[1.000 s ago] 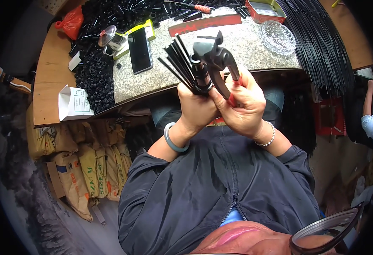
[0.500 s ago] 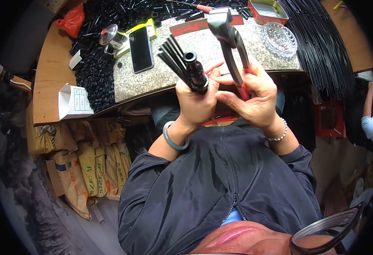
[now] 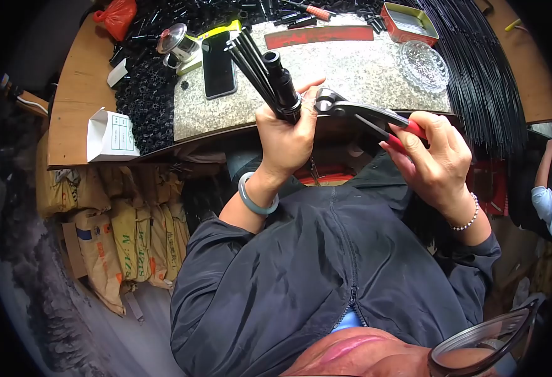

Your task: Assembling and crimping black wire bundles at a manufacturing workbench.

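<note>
In my left hand (image 3: 282,146) I grip a black tubular fitting (image 3: 281,81) upright, together with a bundle of thin black rods (image 3: 248,68) that fans up and to the left. My right hand (image 3: 440,160) is closed around the red handles of a pair of pliers (image 3: 357,111). The pliers lie nearly level, pointing left, with their metal jaws beside my left fingertips. Whether the jaws grip anything is hidden at the fingers. Both hands are just over the table's near edge.
A speckled board (image 3: 210,122) carries a phone (image 3: 219,68), a red strip (image 3: 318,36) and a glass dish (image 3: 424,68). Small black parts (image 3: 141,110) heap left, long black rods (image 3: 477,72) right. A white box (image 3: 117,135) stands near the left corner. Another person's arm (image 3: 543,179) shows far right.
My right hand has moved right and slightly down, swinging the pliers from upright to nearly level, jaws toward my left hand. My left hand still holds the fitting and rods.
</note>
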{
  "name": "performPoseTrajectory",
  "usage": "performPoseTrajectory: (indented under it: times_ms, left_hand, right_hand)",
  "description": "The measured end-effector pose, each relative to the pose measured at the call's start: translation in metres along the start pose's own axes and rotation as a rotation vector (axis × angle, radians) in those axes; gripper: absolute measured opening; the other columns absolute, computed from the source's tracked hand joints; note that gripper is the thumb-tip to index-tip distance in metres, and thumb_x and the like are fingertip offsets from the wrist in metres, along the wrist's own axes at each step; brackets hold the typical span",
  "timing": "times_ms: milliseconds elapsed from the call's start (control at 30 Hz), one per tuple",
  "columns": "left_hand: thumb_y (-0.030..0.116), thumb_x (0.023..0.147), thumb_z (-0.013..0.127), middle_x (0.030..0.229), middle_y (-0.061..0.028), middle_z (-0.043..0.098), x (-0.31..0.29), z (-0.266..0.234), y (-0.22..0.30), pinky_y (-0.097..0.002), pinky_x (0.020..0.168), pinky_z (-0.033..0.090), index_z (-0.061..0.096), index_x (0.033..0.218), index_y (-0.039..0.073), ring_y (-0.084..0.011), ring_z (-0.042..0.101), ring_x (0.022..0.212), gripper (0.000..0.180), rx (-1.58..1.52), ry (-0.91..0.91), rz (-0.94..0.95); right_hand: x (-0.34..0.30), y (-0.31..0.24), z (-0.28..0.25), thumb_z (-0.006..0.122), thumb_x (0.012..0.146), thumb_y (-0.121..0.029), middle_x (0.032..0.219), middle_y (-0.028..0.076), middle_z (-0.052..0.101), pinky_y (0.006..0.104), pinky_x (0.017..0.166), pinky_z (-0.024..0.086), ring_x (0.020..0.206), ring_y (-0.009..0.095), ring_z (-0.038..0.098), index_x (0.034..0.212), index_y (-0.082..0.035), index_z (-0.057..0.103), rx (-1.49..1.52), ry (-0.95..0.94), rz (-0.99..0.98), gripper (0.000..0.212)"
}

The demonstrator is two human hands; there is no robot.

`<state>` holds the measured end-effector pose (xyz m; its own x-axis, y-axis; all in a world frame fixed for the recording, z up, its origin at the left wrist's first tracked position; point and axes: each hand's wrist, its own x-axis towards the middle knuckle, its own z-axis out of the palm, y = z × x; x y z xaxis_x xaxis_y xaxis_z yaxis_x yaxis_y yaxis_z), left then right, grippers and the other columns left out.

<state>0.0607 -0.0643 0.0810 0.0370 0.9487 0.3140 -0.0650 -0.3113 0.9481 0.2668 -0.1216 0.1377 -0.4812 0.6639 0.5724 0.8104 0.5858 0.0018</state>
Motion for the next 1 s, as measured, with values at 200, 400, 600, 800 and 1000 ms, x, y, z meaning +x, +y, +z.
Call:
performPoseTrajectory:
  times_ms: [200,400,600,800,1000]
  left_hand:
    - [0.004,0.089,0.052,0.049,0.0063,0.044,-0.001,0.002,0.001,-0.0177,0.037,0.026,0.06,0.106,-0.006,-0.0001,0.037,0.039,0.022,-0.048,-0.025,-0.015]
    - [0.004,0.089,0.052,0.052,0.0051,0.043,-0.005,0.003,0.004,-0.0176,0.037,0.027,0.058,0.107,-0.009,-0.0006,0.036,0.041,0.023,-0.088,-0.049,-0.086]
    - [0.006,0.088,0.055,0.054,0.0056,0.043,-0.006,0.002,0.006,-0.0183,0.039,0.025,0.058,0.108,-0.008,-0.0009,0.036,0.043,0.025,-0.146,-0.122,0.014]
    - [0.005,0.088,0.055,0.056,0.0049,0.046,-0.006,-0.006,0.008,-0.0179,0.039,0.025,0.058,0.109,-0.008,-0.0009,0.035,0.043,0.025,-0.057,-0.132,0.004]
    - [0.001,0.088,0.053,0.055,0.0051,0.044,-0.004,-0.002,0.012,-0.0182,0.042,0.027,0.059,0.11,-0.007,-0.0017,0.038,0.046,0.025,-0.13,-0.141,-0.001]
  right_hand:
    - [-0.002,-0.005,-0.002,0.073,0.069,-0.013,0.086,0.009,0.054,0.0303,0.054,0.045,0.067,0.022,0.055,0.083,-0.002,0.06,-0.102,0.001,-0.052,0.022]
    - [-0.005,-0.002,-0.007,0.067,0.076,-0.013,0.092,0.015,0.057,0.0316,0.053,0.046,0.066,0.025,0.056,0.077,0.001,0.054,0.085,-0.144,-0.051,0.019]
    - [-0.014,-0.003,0.003,0.066,0.07,0.004,0.055,0.004,0.049,0.0257,0.035,0.041,0.039,0.017,0.054,0.1,-0.003,0.036,1.845,-1.073,0.84,0.043]
    - [-0.028,-0.006,0.017,0.055,0.078,0.002,0.078,0.016,0.056,0.0326,0.064,0.047,0.071,0.026,0.059,0.116,0.002,0.044,0.693,-0.223,0.162,0.04]
    - [-0.008,-0.003,0.003,0.07,0.073,-0.007,0.068,0.009,0.058,0.0242,0.046,0.046,0.054,0.013,0.06,0.116,0.002,0.041,1.722,-1.145,0.759,0.053]
